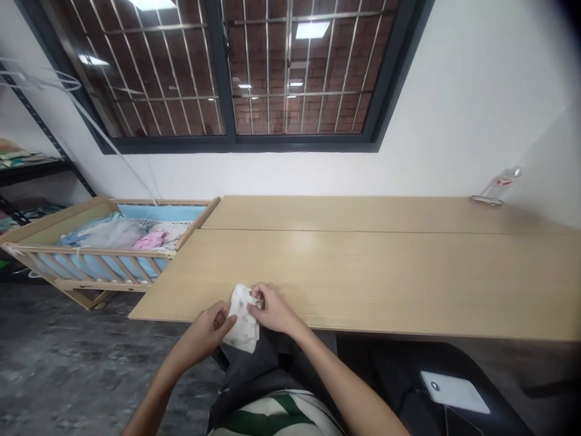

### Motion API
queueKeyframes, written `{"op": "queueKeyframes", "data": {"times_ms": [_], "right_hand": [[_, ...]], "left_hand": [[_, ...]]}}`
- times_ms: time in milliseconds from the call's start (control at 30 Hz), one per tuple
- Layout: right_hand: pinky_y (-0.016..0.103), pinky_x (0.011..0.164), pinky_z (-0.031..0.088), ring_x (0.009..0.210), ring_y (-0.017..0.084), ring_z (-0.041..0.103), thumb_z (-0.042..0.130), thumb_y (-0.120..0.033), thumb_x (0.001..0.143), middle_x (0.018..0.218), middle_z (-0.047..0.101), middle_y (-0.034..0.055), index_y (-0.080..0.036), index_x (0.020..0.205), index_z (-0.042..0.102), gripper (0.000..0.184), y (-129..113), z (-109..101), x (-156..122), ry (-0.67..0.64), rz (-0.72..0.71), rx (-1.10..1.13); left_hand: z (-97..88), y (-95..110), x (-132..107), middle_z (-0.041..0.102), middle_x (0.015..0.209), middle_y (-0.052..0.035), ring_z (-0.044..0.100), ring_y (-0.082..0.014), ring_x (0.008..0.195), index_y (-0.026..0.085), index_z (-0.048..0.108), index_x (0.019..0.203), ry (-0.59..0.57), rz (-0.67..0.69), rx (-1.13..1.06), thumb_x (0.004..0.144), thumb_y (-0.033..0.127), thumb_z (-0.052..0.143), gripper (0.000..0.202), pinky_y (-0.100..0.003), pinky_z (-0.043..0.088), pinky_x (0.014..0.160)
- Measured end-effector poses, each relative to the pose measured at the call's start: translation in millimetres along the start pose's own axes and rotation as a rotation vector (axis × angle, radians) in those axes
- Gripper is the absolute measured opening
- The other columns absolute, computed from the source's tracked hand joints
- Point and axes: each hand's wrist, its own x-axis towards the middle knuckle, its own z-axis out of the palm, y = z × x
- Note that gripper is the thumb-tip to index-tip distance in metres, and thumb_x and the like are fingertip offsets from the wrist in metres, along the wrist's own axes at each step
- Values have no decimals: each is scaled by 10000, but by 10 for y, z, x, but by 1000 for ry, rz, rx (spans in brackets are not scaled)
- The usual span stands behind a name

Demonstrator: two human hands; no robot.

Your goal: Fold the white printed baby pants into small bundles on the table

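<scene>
A small folded white cloth [245, 321] with a faint print hangs between my hands at the front edge of the table. My left hand [211, 330] pinches its left side between thumb and fingers. On the upper right corner of the cloth, my right hand [272, 309] grips with thumb and bent fingers. The lower end of the cloth drops past the table edge, above my dark trousers. What kind of cloth item it is I cannot tell.
The wooden table [363, 272] stretches far to the right. A clear bottle [502, 184] leans near the wall. At the left stands a wooden crib [109, 251] holding a pink cloth [150, 240] and other fabrics. A white phone [455, 391] lies on a black chair [408, 363].
</scene>
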Motion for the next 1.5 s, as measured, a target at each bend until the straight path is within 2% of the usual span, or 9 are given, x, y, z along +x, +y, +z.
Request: {"op": "queueKeyframes", "data": {"times_ms": [133,233,433,533,733,967,1167,1300,1500], "right_hand": [[269,713,331,736,136,440,707,-247,730,770,475,-50,-208,815,501,226,-276,390,-127,-106,44,322],[255,661,340,687,124,434,727,-285,709,718,453,-59,-207,777,521,231,-351,753,-242,-170,213,649],[307,666,466,664,176,597,693,-326,659,728,631,-7,-197,812,593,224,-202,1603,-551,-218,629,1326],[297,682,472,631,169,617,620,-367,728,722,657,38,-147,791,648,230,-59,1830,-626,-324,757,1473],[272,711,459,638,167,639,538,-420,850,727,687,74,-113,754,679,351,84,1861,-599,-348,815,1512],[277,714,450,634,158,633,514,-427,866,771,681,104,-81,790,709,404,34,1792,-604,-322,775,1522],[271,720,465,670,162,649,536,-469,862,801,692,102,-96,807,715,417,1,1710,-605,-291,769,1560],[267,701,468,650,150,648,524,-470,876,801,697,100,-93,810,698,421,-10,1695,-604,-290,773,1551],[301,707,477,726,176,654,861,-489,646,817,681,4,-197,922,581,489,-123,1725,-642,-175,584,1461]], "left_hand": [[-293,-117,-478,444,711,47,468,-153,673,235,418,770,-48,-49,65,967,599,417,414,-259,336,624],[-412,-329,-760,511,739,26,520,-168,701,231,488,819,-81,-127,151,974,608,389,419,-263,361,647],[-333,-804,-1010,645,856,-52,608,-222,813,232,579,833,15,-204,181,959,538,389,381,-299,444,721],[-226,-866,-1036,679,924,-66,631,-237,889,235,628,894,47,-220,118,922,571,440,386,-314,479,776],[-178,-785,-1035,716,960,-30,652,-252,952,240,675,971,-136,-248,69,690,439,697,345,-314,489,823],[-203,-672,-972,724,972,-56,663,-243,913,264,731,894,-111,-167,-50,857,608,551,390,-307,512,802],[-107,-654,-940,684,1077,-71,643,-239,923,273,729,971,-87,-117,-73,783,614,670,393,-312,520,798],[-115,-638,-912,679,1066,-82,636,-238,938,255,721,931,-105,-126,-104,878,649,538,437,-310,508,805],[-132,-600,-901,700,894,-64,636,-235,855,233,708,978,-67,-130,-98,924,667,445,511,-298,496,757]]}}
